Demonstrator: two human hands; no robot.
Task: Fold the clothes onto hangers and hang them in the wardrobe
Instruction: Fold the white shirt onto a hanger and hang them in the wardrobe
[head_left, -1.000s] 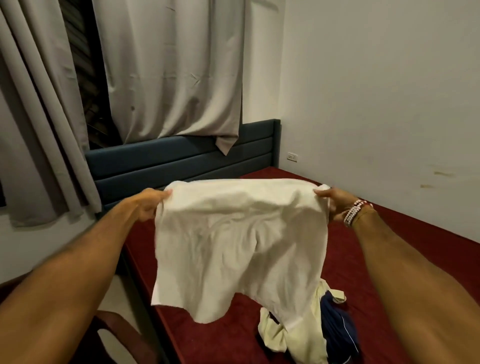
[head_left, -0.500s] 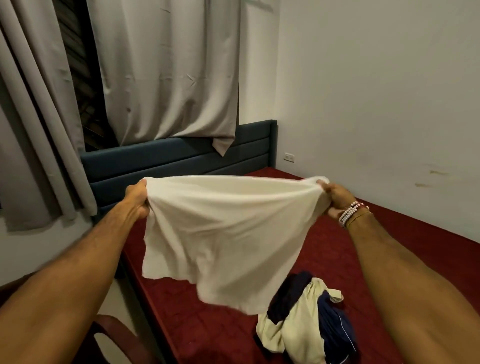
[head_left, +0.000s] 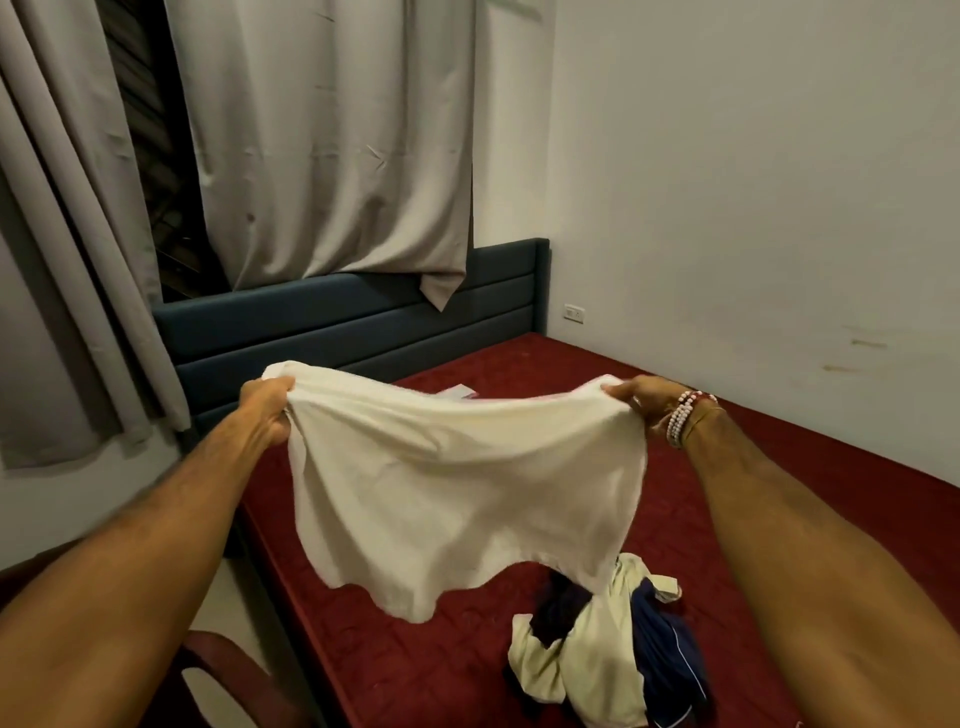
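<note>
A cream-white garment (head_left: 457, 483) hangs spread in the air above the bed. My left hand (head_left: 267, 410) grips its upper left corner and my right hand (head_left: 641, 402), with beaded bracelets at the wrist, grips the upper right corner. The top edge sags between the two hands and the lower hem billows out towards me. Below it on the red mattress (head_left: 545, 364) lies a small heap of clothes (head_left: 608, 654), pale yellow and dark navy, partly hidden by the hem. No hanger and no wardrobe are in view.
A dark blue padded headboard (head_left: 353, 317) stands at the far end of the bed under grey curtains (head_left: 332, 145). A white wall (head_left: 753, 182) runs along the right side. A dark wooden chair (head_left: 234, 670) stands at the lower left by the bed's edge.
My hands have lowered the garment and its top edge now sags. The lower hem has swung up and out. A small pale thing on the mattress beyond the garment has come into view.
</note>
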